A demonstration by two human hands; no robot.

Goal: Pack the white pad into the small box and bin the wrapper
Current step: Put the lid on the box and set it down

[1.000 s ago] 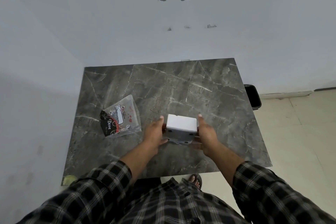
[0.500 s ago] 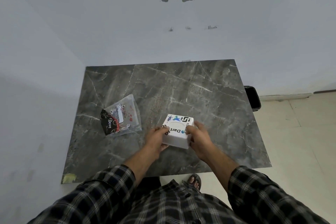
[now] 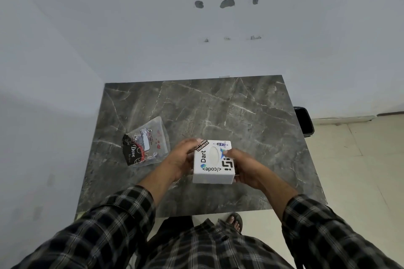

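A small white box (image 3: 213,161) with stickers and an oval opening on its top is held just above the marble table (image 3: 218,105), near the front middle. My left hand (image 3: 180,159) grips its left side and my right hand (image 3: 244,168) grips its right side. A clear plastic wrapper (image 3: 146,143) with black, red and white print lies flat on the table to the left of the box. I cannot tell whether the white pad is inside the wrapper or the box.
A black bin (image 3: 304,121) stands on the floor just past the table's right edge. White walls close off the left and back. Tiled floor lies to the right. A sandalled foot (image 3: 235,221) shows below the table's front edge.
The box has been turned over in both hands: its plain underside faced me a second ago, and the stickered top with the oval opening faces up now.
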